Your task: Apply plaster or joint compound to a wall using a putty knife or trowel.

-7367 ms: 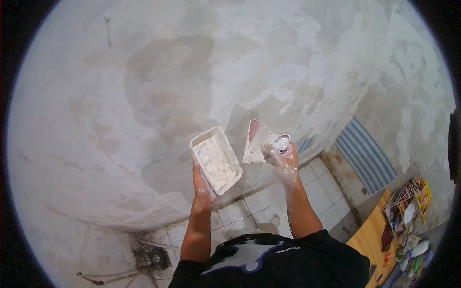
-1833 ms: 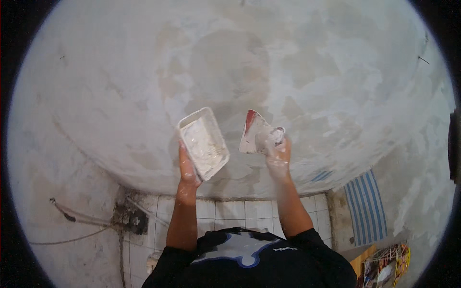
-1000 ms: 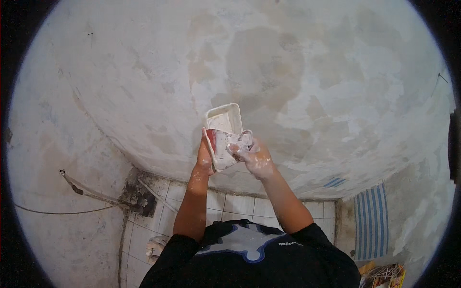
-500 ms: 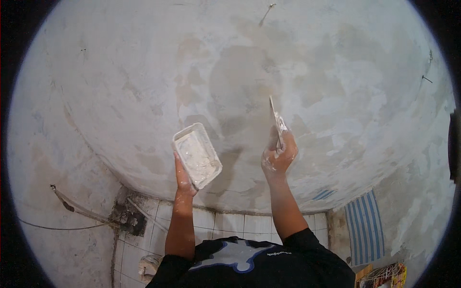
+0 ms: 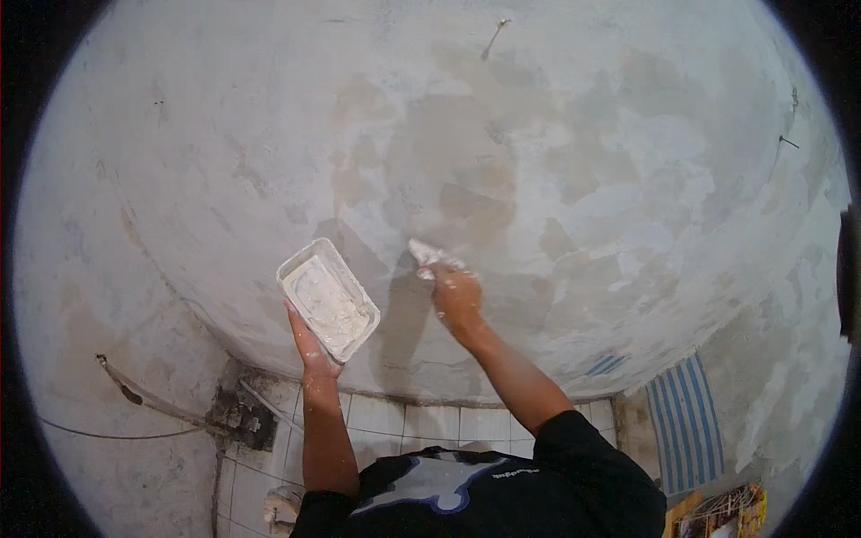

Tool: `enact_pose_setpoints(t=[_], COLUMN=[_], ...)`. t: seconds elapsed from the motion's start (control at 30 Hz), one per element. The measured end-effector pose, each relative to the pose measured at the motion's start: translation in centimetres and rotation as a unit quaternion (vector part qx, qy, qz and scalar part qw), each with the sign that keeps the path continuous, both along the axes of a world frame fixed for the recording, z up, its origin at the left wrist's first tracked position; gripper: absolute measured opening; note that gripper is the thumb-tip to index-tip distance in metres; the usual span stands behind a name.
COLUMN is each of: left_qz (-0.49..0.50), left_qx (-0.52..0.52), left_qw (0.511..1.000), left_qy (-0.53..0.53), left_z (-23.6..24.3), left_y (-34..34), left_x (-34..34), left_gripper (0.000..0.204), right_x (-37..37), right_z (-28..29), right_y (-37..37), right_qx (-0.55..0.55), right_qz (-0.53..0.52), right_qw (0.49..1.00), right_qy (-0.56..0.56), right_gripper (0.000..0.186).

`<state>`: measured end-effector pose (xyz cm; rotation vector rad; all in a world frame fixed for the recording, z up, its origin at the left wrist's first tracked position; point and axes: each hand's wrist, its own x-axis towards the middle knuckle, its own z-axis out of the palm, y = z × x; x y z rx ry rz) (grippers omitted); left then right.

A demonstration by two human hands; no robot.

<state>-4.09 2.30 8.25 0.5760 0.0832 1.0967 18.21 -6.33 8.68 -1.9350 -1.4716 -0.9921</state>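
My left hand (image 5: 309,345) holds a white rectangular tray (image 5: 327,299) from below; the tray is partly filled with white putty. My right hand (image 5: 456,294), smeared with putty, grips a putty knife (image 5: 425,254) whose blade lies against the grey patchy wall (image 5: 466,152). The blade sits just right of the tray, at about the same height. Wet darker patches spread over the wall above and to the right of the blade.
White tiles (image 5: 421,421) run along the base of the wall. A dark wall fitting (image 5: 247,417) with a pipe and a cable sits lower left. A blue striped cloth (image 5: 686,426) lies at lower right, with colourful items (image 5: 726,511) beside it. A nail (image 5: 495,34) sticks out near the top.
My right hand took putty from the tray with the knife, lifted it to the wall, then swept down and left. The tray stayed in my left hand.
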Motion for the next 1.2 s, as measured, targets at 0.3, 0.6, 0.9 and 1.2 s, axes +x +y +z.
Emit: enact_pose_setpoints(t=[0.3,0.6,0.9,1.2], left_qz=[0.031,0.019,0.054,0.046], left_qx=[-0.028,-0.015,-0.043,-0.014], left_qw=[0.999,1.0,0.998,0.999], left_qy=[-0.009,-0.004,-0.004,-0.008], left_z=[1.2,1.2,1.3,0.9], left_y=[-0.8,-0.5,-1.3,-0.4], left_x=[-0.5,0.1,-0.2,0.2], left_gripper=[0.067,0.066,0.067,0.068], right_x=[7.9,-1.5,4.8,-1.4], right_z=[5.2,-3.0,11.0,0.0], right_y=[-2.4,5.9,-0.4,7.5], right_qx=[0.324,0.001,0.363,0.031], right_qz=[-0.125,0.009,-0.098,0.041], right_qw=[0.937,1.0,0.927,0.998], right_qy=[0.033,-0.01,0.017,-0.041], right_gripper=[0.031,0.025,0.023,0.02])
